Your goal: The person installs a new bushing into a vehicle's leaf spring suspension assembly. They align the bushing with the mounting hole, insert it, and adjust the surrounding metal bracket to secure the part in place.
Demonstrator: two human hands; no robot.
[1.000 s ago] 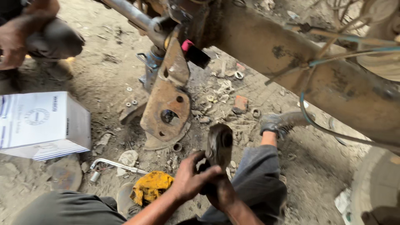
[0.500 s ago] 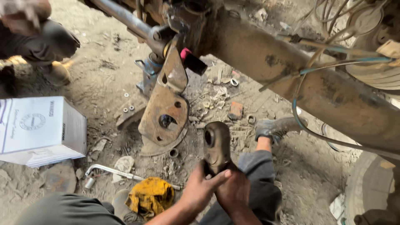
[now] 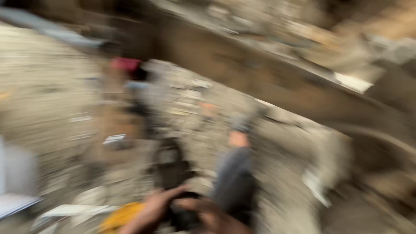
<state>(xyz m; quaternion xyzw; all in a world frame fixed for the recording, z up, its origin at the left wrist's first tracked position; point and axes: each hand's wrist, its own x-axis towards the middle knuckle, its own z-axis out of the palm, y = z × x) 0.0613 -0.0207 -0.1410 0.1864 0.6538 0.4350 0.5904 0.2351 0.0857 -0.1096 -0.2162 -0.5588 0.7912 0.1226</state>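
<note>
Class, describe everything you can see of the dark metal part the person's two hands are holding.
The dark metal part shows only as a blurred, blackish, roughly upright shape, low in the middle of the head view. The left hand and the right hand meet at its lower end. It stands over dusty ground, beside a grey trouser leg. Its finer parts and surface cannot be made out.

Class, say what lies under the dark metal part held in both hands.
Under the dark metal part, blurred dirt ground shows, with a yellow cloth nearby. Both hands hide its lower end.
</note>
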